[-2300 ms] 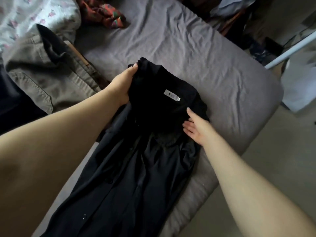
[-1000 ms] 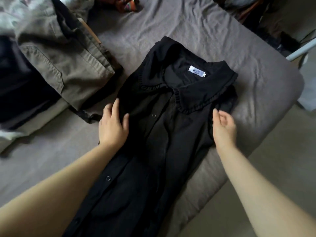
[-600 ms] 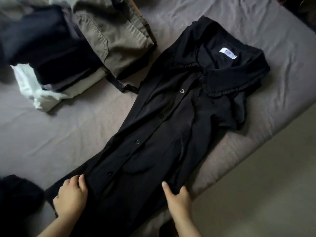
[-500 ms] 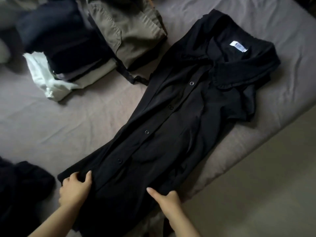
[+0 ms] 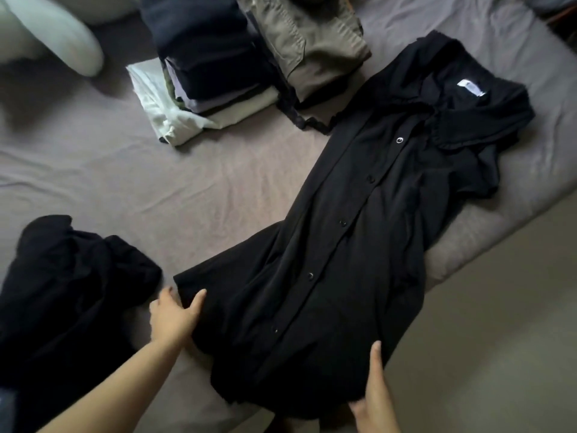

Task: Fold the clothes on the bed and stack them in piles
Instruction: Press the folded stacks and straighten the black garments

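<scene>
Black button-front dress [image 5: 343,245] laid flat and diagonal on the grey-sheeted bed [image 5: 140,189], collar toward upper right, hem toward the lower edge. Left hand [image 5: 173,318] at the hem's left corner, thumb on top of the cloth, remaining fingers hidden beneath the edge; right hand [image 5: 373,392] at the hem's right corner, thumb lying on the fabric, other fingers cut off or concealed, grip not determinable. White neck label [image 5: 470,88] inside collar, print too small to read. Folded pile [image 5: 206,67] and olive garment [image 5: 312,39] beyond, tops cropped; crumpled black garment [image 5: 62,292] at left, partly cut off
</scene>
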Action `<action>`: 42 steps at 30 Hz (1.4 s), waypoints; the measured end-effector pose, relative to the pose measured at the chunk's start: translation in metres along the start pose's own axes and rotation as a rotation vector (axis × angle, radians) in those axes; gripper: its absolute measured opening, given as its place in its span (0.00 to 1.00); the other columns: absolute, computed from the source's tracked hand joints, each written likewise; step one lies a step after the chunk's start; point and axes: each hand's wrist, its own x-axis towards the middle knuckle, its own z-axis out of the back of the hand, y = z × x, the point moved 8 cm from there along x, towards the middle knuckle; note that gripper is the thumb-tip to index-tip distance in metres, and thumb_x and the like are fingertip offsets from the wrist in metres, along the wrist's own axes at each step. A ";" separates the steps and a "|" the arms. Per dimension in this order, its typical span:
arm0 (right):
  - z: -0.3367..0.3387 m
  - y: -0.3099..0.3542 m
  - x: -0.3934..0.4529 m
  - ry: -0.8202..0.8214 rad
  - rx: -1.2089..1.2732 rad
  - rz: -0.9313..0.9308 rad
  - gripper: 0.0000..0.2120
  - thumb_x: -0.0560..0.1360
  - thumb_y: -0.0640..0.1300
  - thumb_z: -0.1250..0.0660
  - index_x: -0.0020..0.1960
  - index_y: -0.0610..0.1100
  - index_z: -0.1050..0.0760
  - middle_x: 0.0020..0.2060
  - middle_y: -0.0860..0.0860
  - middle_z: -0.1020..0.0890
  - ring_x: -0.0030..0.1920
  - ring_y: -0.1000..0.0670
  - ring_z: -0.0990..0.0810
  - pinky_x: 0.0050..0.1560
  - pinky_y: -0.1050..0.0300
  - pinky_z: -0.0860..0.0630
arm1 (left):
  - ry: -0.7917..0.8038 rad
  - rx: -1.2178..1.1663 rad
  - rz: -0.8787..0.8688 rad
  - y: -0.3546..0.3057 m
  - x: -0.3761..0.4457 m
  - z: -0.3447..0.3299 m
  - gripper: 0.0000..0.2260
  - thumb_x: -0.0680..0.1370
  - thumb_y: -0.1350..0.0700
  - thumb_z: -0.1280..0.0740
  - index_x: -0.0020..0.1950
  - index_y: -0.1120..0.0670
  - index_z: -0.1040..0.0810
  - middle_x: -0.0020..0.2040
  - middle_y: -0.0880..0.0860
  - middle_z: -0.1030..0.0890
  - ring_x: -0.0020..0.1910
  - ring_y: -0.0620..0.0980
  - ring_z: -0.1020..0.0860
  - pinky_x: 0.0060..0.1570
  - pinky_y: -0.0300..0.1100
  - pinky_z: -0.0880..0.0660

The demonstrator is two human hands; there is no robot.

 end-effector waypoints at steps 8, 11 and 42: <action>-0.023 -0.021 -0.010 -0.049 -0.046 0.149 0.32 0.72 0.58 0.31 0.69 0.41 0.31 0.56 0.46 0.21 0.53 0.43 0.22 0.57 0.47 0.24 | 0.183 -0.357 0.313 0.000 -0.001 -0.043 0.13 0.78 0.56 0.35 0.54 0.65 0.24 0.38 0.59 0.21 0.35 0.57 0.22 0.42 0.48 0.23; -0.031 -0.023 -0.015 0.005 0.015 0.128 0.34 0.73 0.64 0.36 0.72 0.44 0.33 0.65 0.45 0.24 0.61 0.41 0.24 0.63 0.43 0.27 | 0.005 -0.525 0.254 -0.005 0.002 -0.020 0.14 0.80 0.60 0.42 0.64 0.62 0.28 0.43 0.61 0.19 0.30 0.54 0.19 0.31 0.46 0.20; -0.045 -0.004 -0.032 -0.150 -0.278 0.415 0.18 0.73 0.53 0.29 0.54 0.39 0.22 0.47 0.46 0.19 0.47 0.44 0.23 0.51 0.52 0.26 | 0.148 -0.991 0.262 -0.039 0.097 0.106 0.10 0.79 0.45 0.37 0.48 0.51 0.26 0.65 0.51 0.24 0.41 0.46 0.23 0.47 0.43 0.23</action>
